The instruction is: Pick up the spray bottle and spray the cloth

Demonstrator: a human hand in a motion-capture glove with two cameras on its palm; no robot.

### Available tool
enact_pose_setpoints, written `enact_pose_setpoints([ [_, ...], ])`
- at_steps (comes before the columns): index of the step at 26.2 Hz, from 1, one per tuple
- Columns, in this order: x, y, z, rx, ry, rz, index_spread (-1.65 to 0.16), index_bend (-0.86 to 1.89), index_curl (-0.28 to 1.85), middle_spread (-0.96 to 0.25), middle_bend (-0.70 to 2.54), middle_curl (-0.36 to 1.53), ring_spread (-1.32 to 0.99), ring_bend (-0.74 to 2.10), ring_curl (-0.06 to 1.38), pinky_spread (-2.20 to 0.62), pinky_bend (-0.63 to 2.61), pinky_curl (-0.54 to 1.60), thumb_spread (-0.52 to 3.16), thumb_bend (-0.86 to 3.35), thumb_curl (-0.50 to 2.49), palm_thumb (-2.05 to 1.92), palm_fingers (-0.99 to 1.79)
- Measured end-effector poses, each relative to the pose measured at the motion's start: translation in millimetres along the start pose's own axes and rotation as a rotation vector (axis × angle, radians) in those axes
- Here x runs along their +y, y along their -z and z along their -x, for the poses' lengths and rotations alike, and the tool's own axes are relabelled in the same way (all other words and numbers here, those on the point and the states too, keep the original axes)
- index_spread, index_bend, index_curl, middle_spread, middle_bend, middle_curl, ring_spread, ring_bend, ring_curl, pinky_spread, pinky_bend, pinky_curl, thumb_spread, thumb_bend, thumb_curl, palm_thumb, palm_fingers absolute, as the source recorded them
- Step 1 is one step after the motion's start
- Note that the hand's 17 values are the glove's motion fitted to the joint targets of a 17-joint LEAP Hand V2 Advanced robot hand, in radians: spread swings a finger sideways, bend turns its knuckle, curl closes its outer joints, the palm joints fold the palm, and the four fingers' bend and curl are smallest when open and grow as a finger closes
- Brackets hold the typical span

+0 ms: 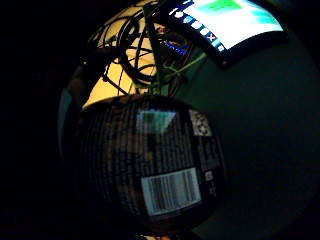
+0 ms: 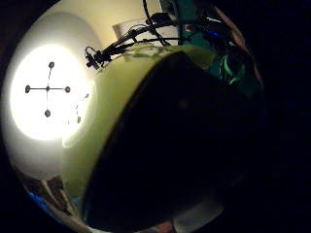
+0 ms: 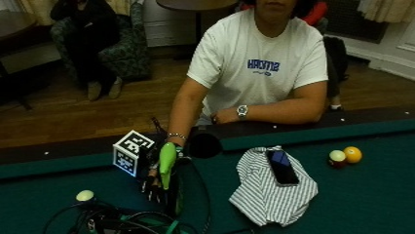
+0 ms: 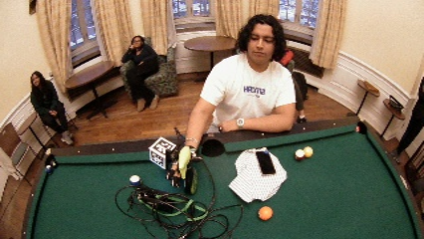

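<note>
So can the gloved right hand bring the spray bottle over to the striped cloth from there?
Probably yes. The right hand grips the spray bottle, and only bare green felt separates it from the striped cloth. A phone lies on the cloth.

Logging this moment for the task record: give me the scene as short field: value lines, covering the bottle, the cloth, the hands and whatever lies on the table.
surface: green pool table
spray bottle: green and dark, lying on the felt, under the gloved right hand
right hand grip: cannot tell
cloth: striped, crumpled on the felt, apart from the bottle
on the cloth: dark phone
other hand: bare, forearm resting on the table rail
balls: several on the felt, two beside the cloth
cables: tangled near the right hand
</note>
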State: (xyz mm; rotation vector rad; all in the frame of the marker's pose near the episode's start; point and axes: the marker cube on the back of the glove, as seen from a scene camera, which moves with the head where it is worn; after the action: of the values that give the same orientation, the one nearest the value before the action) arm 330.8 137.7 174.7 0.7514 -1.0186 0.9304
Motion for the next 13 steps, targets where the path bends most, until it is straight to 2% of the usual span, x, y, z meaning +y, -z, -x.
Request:
enact_pose_setpoints([
  [3,-8.2,-2.4,-0.5,0.007,0.003,0.019,-0.37,0.05,0.24,-0.20,0.28,0.41,-0.23,0.66,0.39,-0.05,0.61,0.42,0.86,-0.05,0.40,0.56,0.47],
  [8,-27.6,-11.0,14.5,0.019,-0.015,0.005,-0.34,0.06,0.22,-0.16,0.22,0.40,-0.18,0.73,0.41,-0.10,0.67,0.42,0.87,-0.05,0.39,0.52,0.64],
  [10,-34.1,-18.4,23.0,0.021,-0.030,-0.010,-0.32,0.08,0.21,-0.16,0.24,0.40,-0.20,0.83,0.43,-0.13,0.59,0.39,0.87,-0.04,0.38,0.52,0.87],
  [13,-30.9,-18.7,23.8,-0.008,-0.018,-0.019,-0.31,0.23,0.26,-0.16,0.32,0.41,-0.19,0.76,0.39,-0.14,0.44,0.35,0.91,0.01,0.39,0.60,1.11],
])
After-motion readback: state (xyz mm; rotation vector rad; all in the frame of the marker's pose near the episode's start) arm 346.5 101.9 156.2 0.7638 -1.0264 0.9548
